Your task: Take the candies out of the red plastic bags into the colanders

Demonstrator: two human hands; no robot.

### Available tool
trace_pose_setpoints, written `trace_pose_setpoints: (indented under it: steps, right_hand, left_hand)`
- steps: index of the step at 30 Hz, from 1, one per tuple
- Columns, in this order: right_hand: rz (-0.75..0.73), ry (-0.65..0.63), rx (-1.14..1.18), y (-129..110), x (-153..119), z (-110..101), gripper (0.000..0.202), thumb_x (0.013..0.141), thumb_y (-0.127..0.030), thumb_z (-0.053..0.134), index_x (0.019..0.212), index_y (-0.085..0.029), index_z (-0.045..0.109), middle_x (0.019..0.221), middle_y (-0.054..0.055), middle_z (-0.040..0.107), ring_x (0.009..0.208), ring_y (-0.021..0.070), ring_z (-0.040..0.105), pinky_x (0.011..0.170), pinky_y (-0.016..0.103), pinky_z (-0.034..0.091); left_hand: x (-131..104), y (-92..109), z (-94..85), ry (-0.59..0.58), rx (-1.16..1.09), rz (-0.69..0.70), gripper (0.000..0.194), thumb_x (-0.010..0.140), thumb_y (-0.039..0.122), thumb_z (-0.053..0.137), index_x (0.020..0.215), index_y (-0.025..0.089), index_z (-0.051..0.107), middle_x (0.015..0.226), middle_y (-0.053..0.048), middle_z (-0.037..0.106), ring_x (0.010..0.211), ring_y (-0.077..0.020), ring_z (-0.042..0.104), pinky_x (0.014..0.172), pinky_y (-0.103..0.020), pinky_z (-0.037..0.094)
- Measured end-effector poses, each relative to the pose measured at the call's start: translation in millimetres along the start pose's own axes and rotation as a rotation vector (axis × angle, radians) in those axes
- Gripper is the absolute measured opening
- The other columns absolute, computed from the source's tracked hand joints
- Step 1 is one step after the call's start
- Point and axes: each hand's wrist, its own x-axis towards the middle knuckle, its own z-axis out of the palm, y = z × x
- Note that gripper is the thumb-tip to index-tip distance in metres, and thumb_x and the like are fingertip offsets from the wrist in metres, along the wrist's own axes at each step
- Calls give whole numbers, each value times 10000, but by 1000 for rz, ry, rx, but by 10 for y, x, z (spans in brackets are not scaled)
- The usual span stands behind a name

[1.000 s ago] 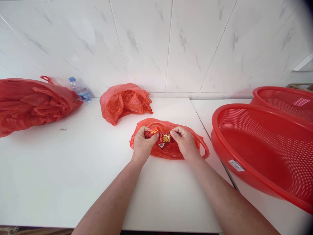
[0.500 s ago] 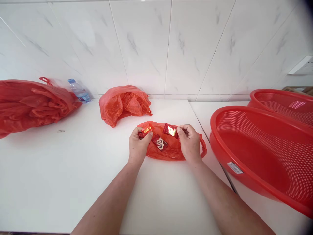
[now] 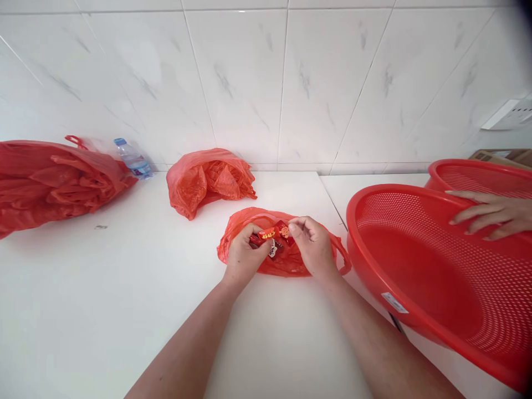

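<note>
My left hand [image 3: 246, 252] pinches small red wrapped packets [image 3: 269, 234] with yellow print. Close beside it, my right hand [image 3: 311, 244] has thumb and finger closed on another small red packet [image 3: 283, 229]. Both hands are over a thin red plastic bag [image 3: 236, 221] lying spread on the white table. Between them, a dark red packet with a pale label [image 3: 273, 249] lies on the bag, partly covered by the left thumb.
A crumpled red bag [image 3: 211, 177] lies near the wall. At the left are a large full red bag [image 3: 58, 180] and a plastic bottle [image 3: 133, 159]. Two red baskets [image 3: 419, 266] stand at the right, with another person's hand [image 3: 494, 213] over them.
My hands have come closer together, bringing their packets nearly side by side. Another person's hand has appeared at the right, over the baskets. The view has shifted slightly.
</note>
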Motion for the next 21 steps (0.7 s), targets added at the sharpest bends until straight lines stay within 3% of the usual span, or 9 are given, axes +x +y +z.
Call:
trace_pose_setpoints:
  steps: [3,6,10,14,18,21]
  right_hand:
    - [5,-181,47,-6,-15,20,232,817,-391,562,978,-237,626,902,17,652,767,172,596,678,294,474]
    - [-28,-247,53,10,-6,30,151,833,-343,531,834,-224,624,808,-2,638,733,156,580,663,277,456]
    - [-18,-160,-11,20,13,12,191,855,-338,489,729,-223,577,707,-20,598,660,149,536,610,270,420]
    - [-12,-55,-72,20,13,-14,214,859,-380,492,715,-229,541,674,-23,568,632,155,511,589,277,400]
    - [37,33,-89,29,6,-24,212,874,-415,473,758,-243,517,707,-15,593,647,173,530,604,294,409]
    - [58,49,-98,44,1,-13,189,874,-410,476,793,-247,528,768,-5,614,705,182,556,644,303,429]
  left_hand:
    - [-23,-7,28,-93,57,24,111,705,253,652,668,217,554,617,24,595,544,-126,527,516,-238,388]
    - [-33,-22,46,-121,95,20,105,704,270,660,704,221,567,659,14,612,580,-142,558,528,-249,390]
    - [-33,-8,39,-88,12,-35,187,675,301,709,822,243,608,731,2,641,589,-154,584,548,-263,407]
    - [-16,-15,4,-28,-81,-93,288,667,340,732,928,275,628,603,27,607,528,-157,557,554,-273,413]
    - [17,-84,-32,87,-44,-66,294,673,387,728,920,278,611,635,36,594,538,-147,536,553,-268,420]
    - [34,-104,-49,111,-57,-74,275,696,427,703,879,264,578,632,39,578,537,-137,531,549,-261,431]
